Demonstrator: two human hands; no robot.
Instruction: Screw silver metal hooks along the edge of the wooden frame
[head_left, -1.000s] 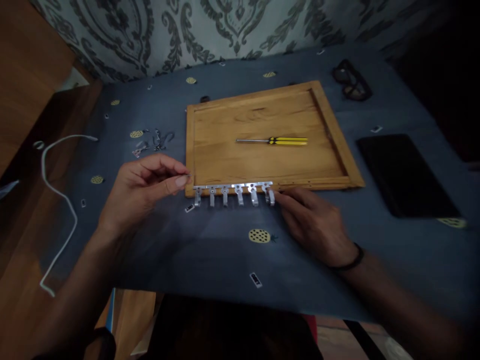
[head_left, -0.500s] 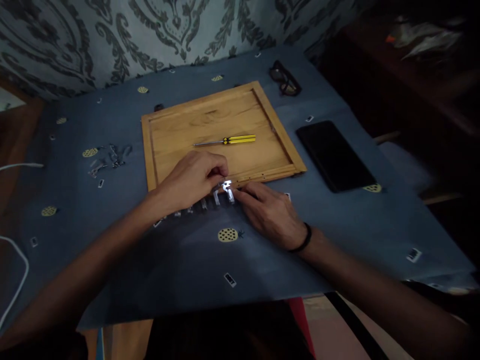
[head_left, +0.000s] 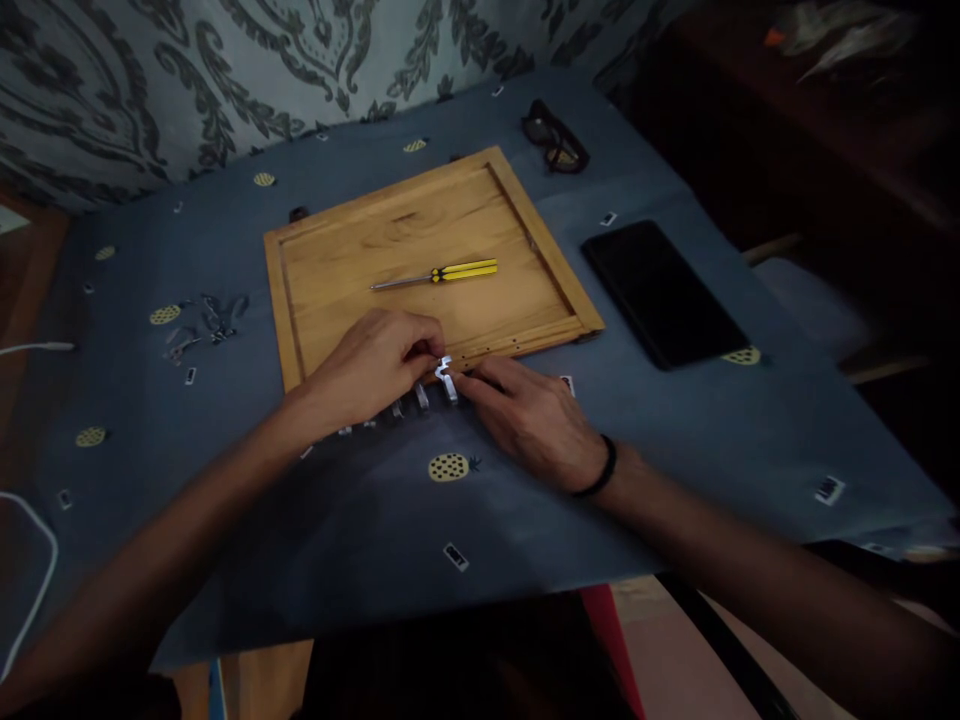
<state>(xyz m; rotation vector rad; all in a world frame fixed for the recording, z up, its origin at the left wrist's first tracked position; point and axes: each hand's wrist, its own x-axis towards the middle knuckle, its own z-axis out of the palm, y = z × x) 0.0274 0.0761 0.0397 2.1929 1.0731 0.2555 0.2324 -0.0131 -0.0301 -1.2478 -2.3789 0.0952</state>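
A shiny metal hook [head_left: 447, 380] sits at the front edge of a framed wooden board [head_left: 555, 338], standing out toward me. My right hand [head_left: 536, 415], in a black wristband, has its thumb and finger closed on the hook from the right. Closed in a pinch, my left hand [head_left: 382, 360] is at the hook's upper end, over the board's edge; whatever its fingertips hold is hidden. Several more metal hooks [head_left: 421, 397] stick out along that edge to the left, partly under my left hand. Small dark holes dot the edge to the right.
A yellow-and-black screwdriver [head_left: 465, 271] lies on the board. To the left is a small heap of metal hooks [head_left: 217, 320] on the blue pineapple-print tablecloth [head_left: 360, 560]. A black tablet [head_left: 667, 295] and dark glasses [head_left: 555, 137] are at the right; a white cable [head_left: 45, 540] is at far left.
The camera view has shifted slightly, so everything sits a little further up and left. Both hands remain at the same hook, which has turned slightly.
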